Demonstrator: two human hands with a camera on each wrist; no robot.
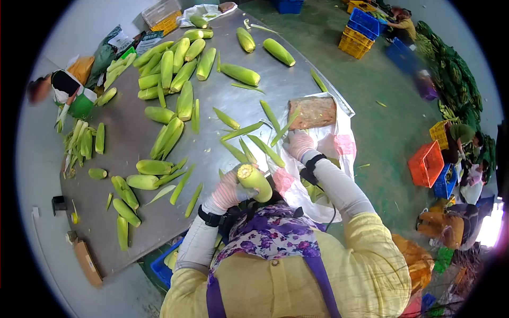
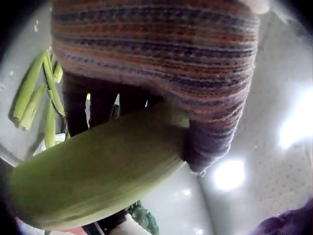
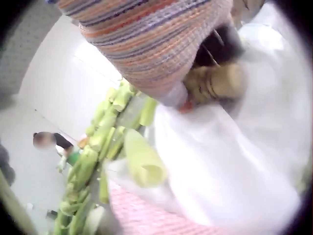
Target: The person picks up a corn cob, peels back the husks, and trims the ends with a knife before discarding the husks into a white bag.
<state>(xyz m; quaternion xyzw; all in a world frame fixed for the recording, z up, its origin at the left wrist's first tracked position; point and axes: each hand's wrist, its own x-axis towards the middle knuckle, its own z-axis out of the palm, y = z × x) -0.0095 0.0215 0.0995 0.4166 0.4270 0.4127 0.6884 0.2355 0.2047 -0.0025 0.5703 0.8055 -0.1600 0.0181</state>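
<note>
In a striped knit glove, my left hand (image 1: 225, 192) holds an ear of corn in its green husk (image 2: 98, 171) close to my body. The cut pale stalk end of this ear (image 1: 246, 171) points up in the head view. My right hand (image 1: 301, 144), also gloved, is at the table's edge, just below a brown wooden block (image 1: 312, 113). Its fingers curl round a short wooden handle (image 3: 217, 82); the rest of that tool is hidden. A white sack with pink patches (image 1: 343, 143) lies under and around the right hand.
Many husked ears (image 1: 177, 61) lie on the metal table (image 1: 222, 32), with loose husk leaves (image 1: 265, 148) nearer me. A blue crate (image 1: 161, 265) stands below the table at the left. Another person (image 1: 66, 90) works across the table; others sit among crates (image 1: 426, 164) on the right.
</note>
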